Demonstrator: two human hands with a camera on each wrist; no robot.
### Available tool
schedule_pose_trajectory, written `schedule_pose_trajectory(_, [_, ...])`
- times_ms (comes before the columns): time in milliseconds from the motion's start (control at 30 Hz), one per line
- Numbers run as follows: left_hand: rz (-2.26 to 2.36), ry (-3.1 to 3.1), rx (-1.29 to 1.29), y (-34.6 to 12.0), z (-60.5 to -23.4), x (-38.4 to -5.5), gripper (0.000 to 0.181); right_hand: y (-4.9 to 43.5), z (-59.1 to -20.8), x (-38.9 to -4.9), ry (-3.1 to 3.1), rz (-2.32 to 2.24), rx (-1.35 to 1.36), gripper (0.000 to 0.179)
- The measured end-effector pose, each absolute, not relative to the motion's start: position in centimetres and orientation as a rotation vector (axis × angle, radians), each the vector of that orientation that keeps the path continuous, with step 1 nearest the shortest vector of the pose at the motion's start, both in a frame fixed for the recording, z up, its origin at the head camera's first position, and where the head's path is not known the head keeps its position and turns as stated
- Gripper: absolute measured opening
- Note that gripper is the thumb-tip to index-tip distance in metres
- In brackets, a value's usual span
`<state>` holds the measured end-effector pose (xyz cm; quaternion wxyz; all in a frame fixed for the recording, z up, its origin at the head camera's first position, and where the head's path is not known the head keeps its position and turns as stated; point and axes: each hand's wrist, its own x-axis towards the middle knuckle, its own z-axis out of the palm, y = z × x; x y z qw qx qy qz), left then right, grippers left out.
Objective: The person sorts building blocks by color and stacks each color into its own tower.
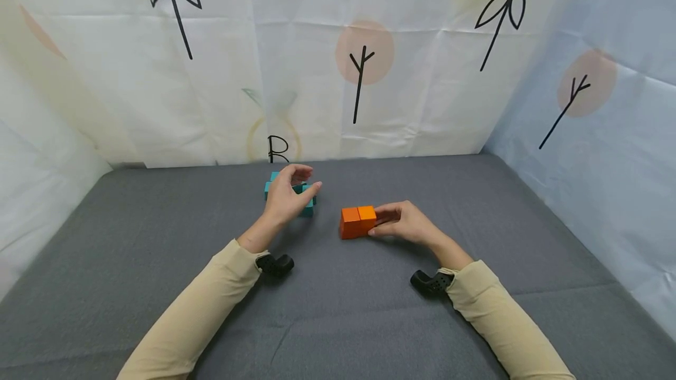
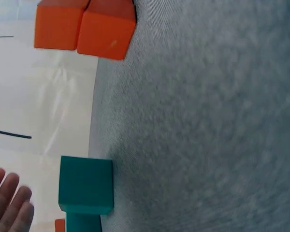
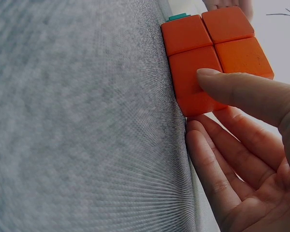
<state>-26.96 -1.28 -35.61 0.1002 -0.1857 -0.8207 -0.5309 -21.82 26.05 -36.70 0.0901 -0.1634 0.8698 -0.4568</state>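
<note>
Several orange cubes (image 1: pixel 358 223) sit together as a two-high block on the grey cloth. My right hand (image 1: pixel 406 224) grips this block at its right side. In the right wrist view the thumb (image 3: pixel 232 89) presses on the near face of a lower cube, while the other fingers reach round the side. Farther back and to the left, my left hand (image 1: pixel 287 195) is over a group of teal blocks (image 1: pixel 308 210), partly covering them, with its fingers apart from the thumb. The left wrist view shows a teal cube (image 2: pixel 86 186) beside the relaxed left fingers (image 2: pixel 9 200), with a bit of orange behind.
Grey cloth (image 1: pixel 338 321) covers the table. White printed sheets (image 1: pixel 317 92) hang along its back edge, with more at the left and right (image 1: pixel 623 151). Black camera mounts (image 1: pixel 274 265) stick out from both wrists, close above the cloth.
</note>
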Motion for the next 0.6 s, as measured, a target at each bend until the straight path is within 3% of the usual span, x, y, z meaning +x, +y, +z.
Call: schedule_pose_trajectory(600, [-1.294,-2.611,-0.437,-2.2,-36.3,-29.0,0.063,26.0,-36.7,-21.8,2.599,-1.342,-0.5,0.047])
